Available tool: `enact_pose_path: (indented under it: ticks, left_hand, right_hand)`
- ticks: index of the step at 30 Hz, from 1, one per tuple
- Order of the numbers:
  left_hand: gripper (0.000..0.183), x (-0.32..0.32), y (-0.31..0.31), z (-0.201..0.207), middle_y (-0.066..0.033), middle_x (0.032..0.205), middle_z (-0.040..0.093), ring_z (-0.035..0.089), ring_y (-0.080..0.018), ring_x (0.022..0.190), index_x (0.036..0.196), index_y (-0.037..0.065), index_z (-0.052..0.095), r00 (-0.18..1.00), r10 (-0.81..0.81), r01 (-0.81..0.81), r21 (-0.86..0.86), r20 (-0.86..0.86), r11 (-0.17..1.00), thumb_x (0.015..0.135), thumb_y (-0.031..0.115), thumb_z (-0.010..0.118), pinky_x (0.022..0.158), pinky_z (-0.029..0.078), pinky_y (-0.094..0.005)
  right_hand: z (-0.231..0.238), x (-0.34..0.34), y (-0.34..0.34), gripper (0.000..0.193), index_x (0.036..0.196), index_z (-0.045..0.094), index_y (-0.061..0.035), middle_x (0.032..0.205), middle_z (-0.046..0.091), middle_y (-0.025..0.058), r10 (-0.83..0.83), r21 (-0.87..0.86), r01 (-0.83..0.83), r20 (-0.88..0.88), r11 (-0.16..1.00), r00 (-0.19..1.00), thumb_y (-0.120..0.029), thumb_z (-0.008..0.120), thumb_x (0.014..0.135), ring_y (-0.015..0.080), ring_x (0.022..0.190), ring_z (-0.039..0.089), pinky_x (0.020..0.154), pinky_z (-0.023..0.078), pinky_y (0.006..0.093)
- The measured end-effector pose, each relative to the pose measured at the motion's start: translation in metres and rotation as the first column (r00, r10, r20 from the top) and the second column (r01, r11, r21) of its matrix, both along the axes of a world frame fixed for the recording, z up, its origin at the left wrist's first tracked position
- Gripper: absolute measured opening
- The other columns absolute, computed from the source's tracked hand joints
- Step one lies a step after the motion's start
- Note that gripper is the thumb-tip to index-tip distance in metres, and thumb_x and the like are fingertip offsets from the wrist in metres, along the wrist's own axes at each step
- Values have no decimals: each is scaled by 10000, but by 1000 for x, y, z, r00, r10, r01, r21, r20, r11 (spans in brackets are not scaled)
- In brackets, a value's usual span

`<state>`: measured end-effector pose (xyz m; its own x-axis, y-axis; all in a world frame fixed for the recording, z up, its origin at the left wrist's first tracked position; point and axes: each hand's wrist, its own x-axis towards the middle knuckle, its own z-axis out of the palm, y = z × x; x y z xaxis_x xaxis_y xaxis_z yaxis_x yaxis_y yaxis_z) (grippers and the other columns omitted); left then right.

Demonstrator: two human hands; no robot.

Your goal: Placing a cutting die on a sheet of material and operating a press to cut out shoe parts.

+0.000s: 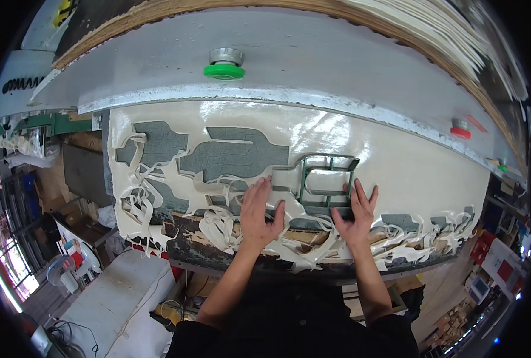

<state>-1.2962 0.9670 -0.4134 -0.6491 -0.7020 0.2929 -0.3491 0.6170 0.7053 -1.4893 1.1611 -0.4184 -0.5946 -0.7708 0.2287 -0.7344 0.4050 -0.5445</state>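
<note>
A cream, glossy sheet (397,155) lies in front of me, with several shaped holes cut out of it. A dark green metal cutting die (327,207) with a curved outline and inner bars rests on the sheet near its middle. My left hand (259,212) lies flat to the left of the die, fingers stretched over the sheet beside a cut hole. At the die's right side, my right hand (356,216) is spread, its thumb and fingers apart at the metal edge. Whether it grips the rim does not show clearly.
Thin cream offcut strips (218,230) tangle along the sheet's near edge. Beyond the sheet, a grey machine beam (337,77) spans the width, with a green button (224,72) and a red button (460,132). A white-covered table (107,298) stands at lower left.
</note>
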Motion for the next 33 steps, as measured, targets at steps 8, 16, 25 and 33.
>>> enact_pose_path:
  ticks: [8, 16, 25, 33]
  left_hand:
    - [596, -3, -1, 2, -298, 1359, 665, 633, -497, 1239, 1413, -70, 620, 999, 7, -7, -2, -42, 1000, 878, 117, 803, 1108, 489, -533]
    - [484, 3, -7, 40, -214, 1369, 673, 676, -284, 1245, 1429, -67, 578, 920, 244, -32, 564, -306, 825, 992, 55, 746, 970, 571, -357]
    - [424, 10, -45, 159, -95, 965, 733, 716, -129, 809, 1315, -52, 571, 822, 204, 74, 454, -532, 888, 1001, 123, 796, 650, 581, -254]
    - [381, 20, -41, 203, -25, 796, 665, 623, -71, 659, 1121, 6, 574, 805, 200, 55, 405, -559, 913, 939, 148, 878, 569, 499, -208]
  right_hand:
    - [15, -2, -5, 690, 1389, 633, 51, 1289, 761, 177, -27, -38, 25, -50, 999, 998, -233, 891, 817, 364, 1382, 623, 1272, 222, 687]
    - [65, 66, 67, 518, 1257, 695, -56, 1298, 728, 136, -37, -329, 17, -55, 944, 998, -136, 918, 796, 330, 1148, 689, 985, 538, 478]
    - [58, 147, 153, 422, 1146, 806, -62, 1005, 719, 114, 152, 46, -174, 305, 984, 940, -317, 901, 824, 345, 991, 664, 957, 537, 435]
    - [63, 151, 152, 442, 1142, 808, -56, 1040, 727, 124, 127, -45, -120, 237, 992, 963, -306, 918, 795, 362, 1058, 672, 980, 537, 450]
